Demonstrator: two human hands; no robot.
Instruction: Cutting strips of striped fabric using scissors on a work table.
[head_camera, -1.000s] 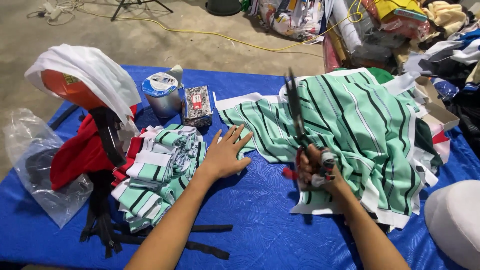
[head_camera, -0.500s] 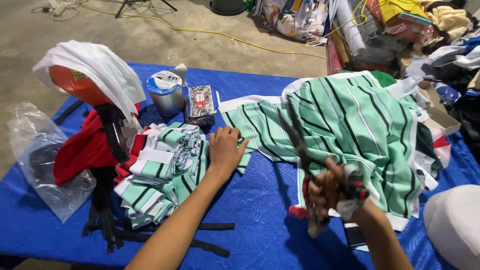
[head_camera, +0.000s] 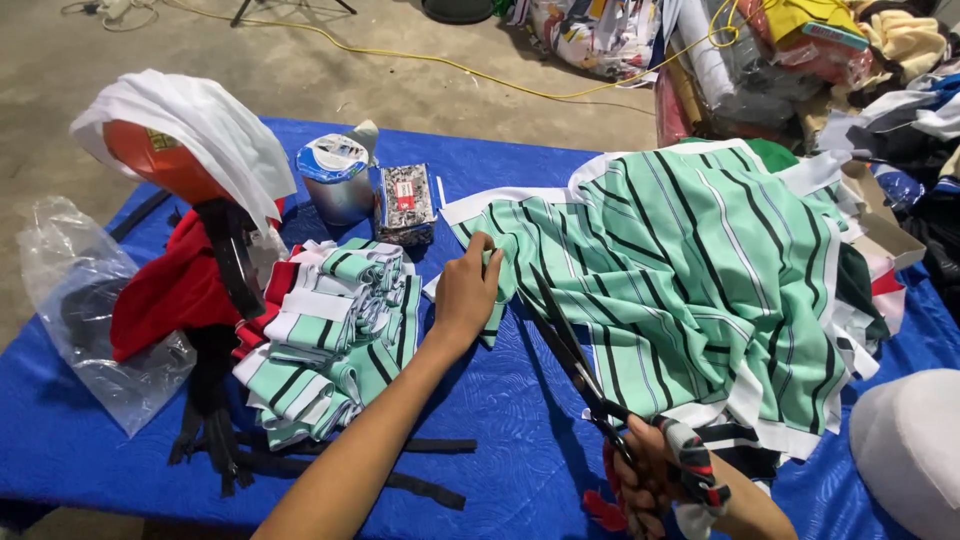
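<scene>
A green striped fabric (head_camera: 700, 270) with white and black lines lies spread over the right half of a blue-covered table (head_camera: 520, 400). My left hand (head_camera: 468, 290) pinches its near left edge, fingers folded over the cloth. My right hand (head_camera: 655, 485) grips the wrapped handles of large black scissors (head_camera: 575, 355), whose blades point up-left along the fabric's edge toward my left hand. A stack of folded green striped pieces (head_camera: 330, 335) sits just left of my left forearm.
At the table's left lie a red cloth (head_camera: 165, 290), black straps (head_camera: 225, 400), a clear plastic bag (head_camera: 85, 310) and white cloth over an orange object (head_camera: 190, 130). A round tin (head_camera: 337, 180) and a small box (head_camera: 405, 205) stand behind. Clutter piles at the back right; a white round object (head_camera: 910, 450) is at the lower right.
My left hand moved right from the folded stack and took hold of the fabric's edge. My right hand lowered the scissors from upright to lie along the fabric near the table.
</scene>
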